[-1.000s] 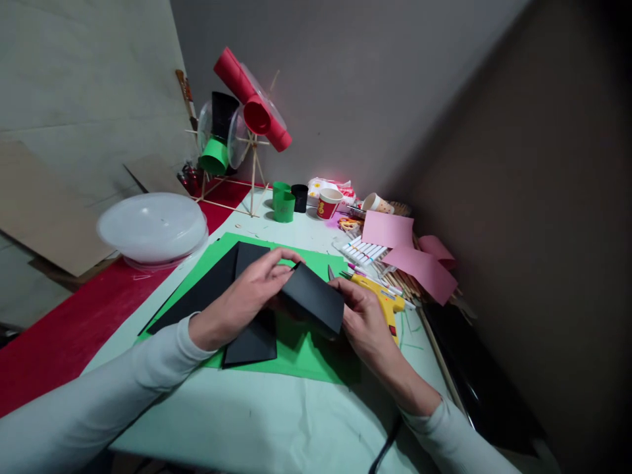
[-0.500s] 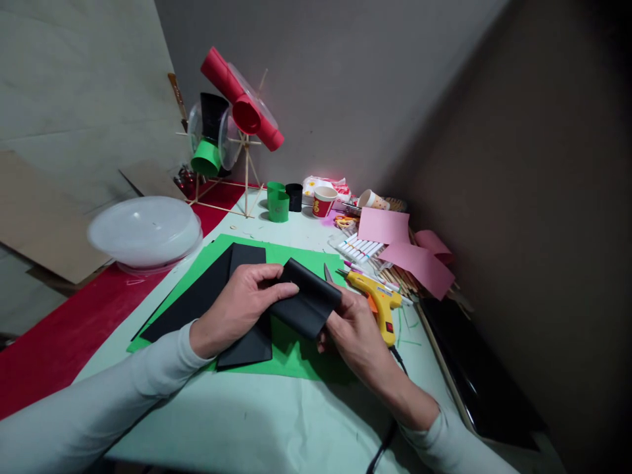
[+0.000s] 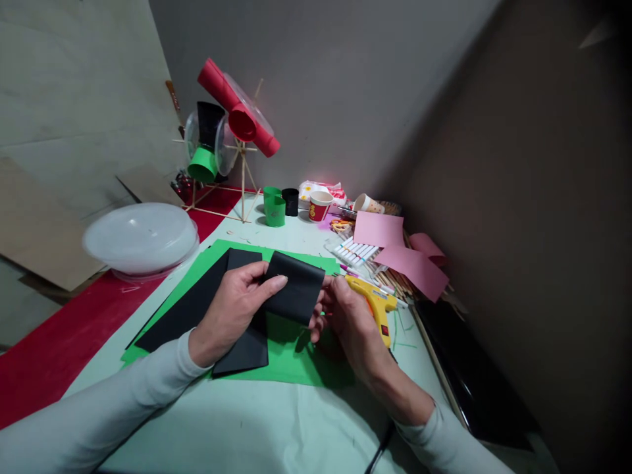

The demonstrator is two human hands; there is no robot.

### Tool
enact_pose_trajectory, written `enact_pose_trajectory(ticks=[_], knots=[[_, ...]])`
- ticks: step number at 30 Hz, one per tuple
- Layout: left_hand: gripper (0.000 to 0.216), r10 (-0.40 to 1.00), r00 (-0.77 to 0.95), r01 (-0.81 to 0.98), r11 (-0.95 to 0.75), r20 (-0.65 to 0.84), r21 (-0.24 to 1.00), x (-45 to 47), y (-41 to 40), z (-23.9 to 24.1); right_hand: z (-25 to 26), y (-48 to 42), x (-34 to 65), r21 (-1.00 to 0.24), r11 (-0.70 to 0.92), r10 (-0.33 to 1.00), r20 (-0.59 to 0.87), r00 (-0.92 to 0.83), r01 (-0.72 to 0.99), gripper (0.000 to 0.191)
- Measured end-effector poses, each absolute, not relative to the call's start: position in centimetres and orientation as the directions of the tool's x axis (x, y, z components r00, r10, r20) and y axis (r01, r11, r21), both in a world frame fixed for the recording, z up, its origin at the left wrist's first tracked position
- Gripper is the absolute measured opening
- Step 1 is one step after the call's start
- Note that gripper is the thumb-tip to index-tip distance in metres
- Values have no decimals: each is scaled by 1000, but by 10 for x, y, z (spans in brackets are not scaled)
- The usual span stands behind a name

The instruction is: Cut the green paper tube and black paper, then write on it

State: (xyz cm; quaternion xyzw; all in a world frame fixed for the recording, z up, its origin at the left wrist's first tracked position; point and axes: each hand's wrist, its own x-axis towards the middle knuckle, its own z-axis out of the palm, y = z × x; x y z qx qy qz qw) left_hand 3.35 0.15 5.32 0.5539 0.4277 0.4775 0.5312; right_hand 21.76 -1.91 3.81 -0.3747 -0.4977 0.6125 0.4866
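A small piece of black paper (image 3: 297, 288) is held above the green sheets, its upper edge curled over. My left hand (image 3: 236, 304) pinches its left end, thumb on top. At the right end, my right hand (image 3: 354, 322) has its fingers bent around the edge, the fingertips partly behind the paper. Below lie folded black paper (image 3: 247, 352) and a larger black sheet (image 3: 190, 309) on green paper (image 3: 316, 365). A yellow glue gun (image 3: 378, 299) lies just beyond my right hand, which partly covers it.
A stick frame (image 3: 243, 181) with a red paper tube (image 3: 241, 112) stands at the back left. Clear plastic lids (image 3: 141, 230) are stacked at left. Green paper cups (image 3: 275, 212), white markers (image 3: 355, 251) and pink paper (image 3: 379, 228) lie farther back. A black shiny panel (image 3: 474, 375) borders the right.
The black paper has turned flatter towards me and shifted slightly left. My right fingers have shifted along its right edge. A pointed metal tip seen beside that hand is now hidden.
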Motion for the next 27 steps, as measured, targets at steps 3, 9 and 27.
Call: enact_pose_trajectory(ticks=[3,9,27], knots=[[27,980,195,-55,-30,40,998,36,-2,53,38,-22,214,-998,-11,984,0,-179,-61,32],[28,986,153,-3,-64,64,998,39,-6,52,43,-23,209,-999,39,990,37,-137,13,31],[31,986,166,-34,-23,28,999,41,-8,54,40,-21,209,-1000,-10,998,-10,-57,-3,33]])
